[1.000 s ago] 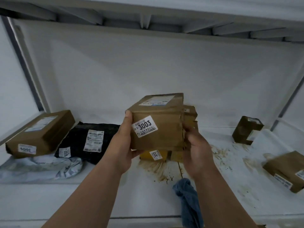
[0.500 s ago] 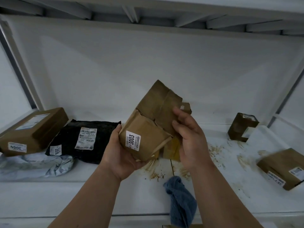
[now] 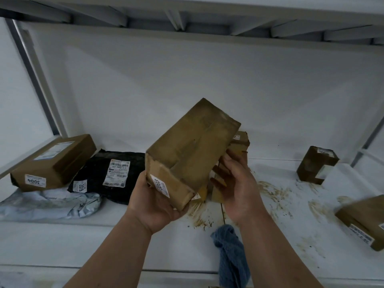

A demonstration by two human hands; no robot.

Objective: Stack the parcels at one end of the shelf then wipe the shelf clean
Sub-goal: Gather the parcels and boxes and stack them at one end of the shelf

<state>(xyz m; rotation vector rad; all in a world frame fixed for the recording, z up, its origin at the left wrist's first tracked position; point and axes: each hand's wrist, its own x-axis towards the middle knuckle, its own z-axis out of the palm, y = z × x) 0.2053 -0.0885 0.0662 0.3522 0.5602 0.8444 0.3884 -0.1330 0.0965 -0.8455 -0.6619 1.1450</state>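
Tilted brown cardboard parcel (image 3: pixel 187 156) at frame ctr, rolled since 1 s ago so its 3003 label now faces down-left, gripped underneath by L hand (image 3: pixel 158 202), R hand (image 3: pixel 236 183) open w/ fingers spread beside it, prob. heading to the 9 o'clock pile by black poly mailer (image 3: pixel 108 175); stained white shelf (image 3: pixel 280 204) unwiped.

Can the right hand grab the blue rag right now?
Probably yes. The right hand is open beside the held box, and the blue rag hangs just below it at the shelf edge, nothing between.
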